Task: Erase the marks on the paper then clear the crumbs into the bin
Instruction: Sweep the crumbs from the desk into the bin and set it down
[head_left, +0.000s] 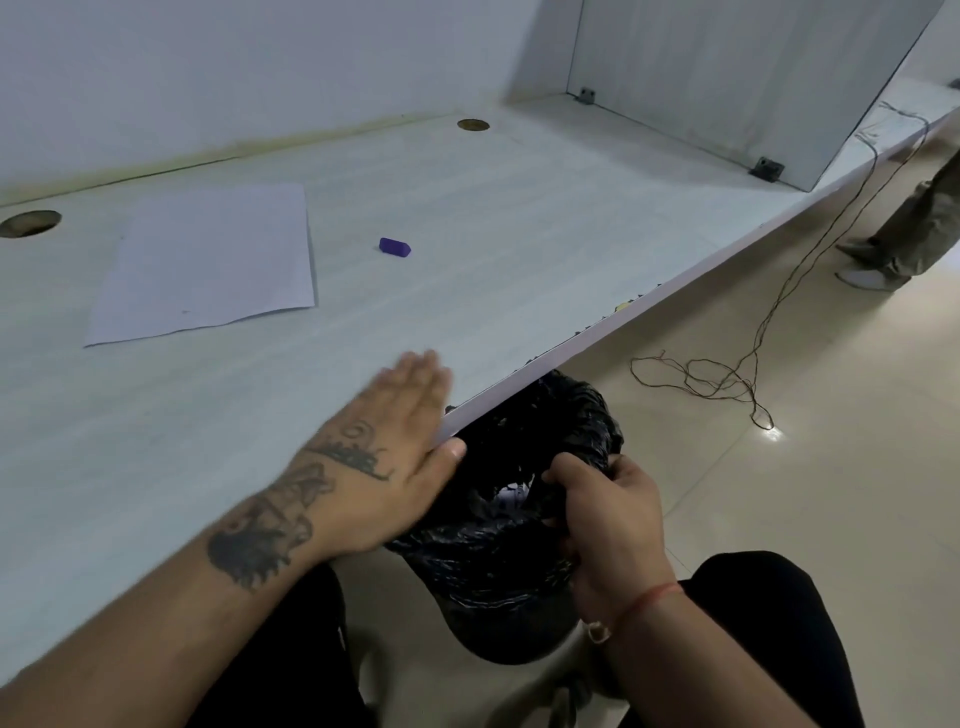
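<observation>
Pale desk (467, 218), long, front edge running diagonally across view. Held tight under that edge: bin (498, 561) lined with black bag, rim just below desktop level, probably so anything swept off drops straight in. Paper (208, 260) lying flat at far left of desk, well apart from bin; marks too faint to judge, looks mostly clean. Left hand (395, 457) flat on desk right at the edge, fingers straight and together, nothing gripped, thumb over the lip beside bin mouth; fingertips blurred, reads as a sweeping stroke toward bin. Right hand (608, 519) off the desk, fingers curled round bag rim, pinching it to keep the mouth open and bin steady under the edge. Purple eraser (395, 247) set aside mid-desk, right of paper, untouched, so erasing likely done. Crumbs: small dark specks (582, 332) dotted along desk edge, farther along than the hand; too small to confirm. Judged stage: clearing crumbs, with some still left.
</observation>
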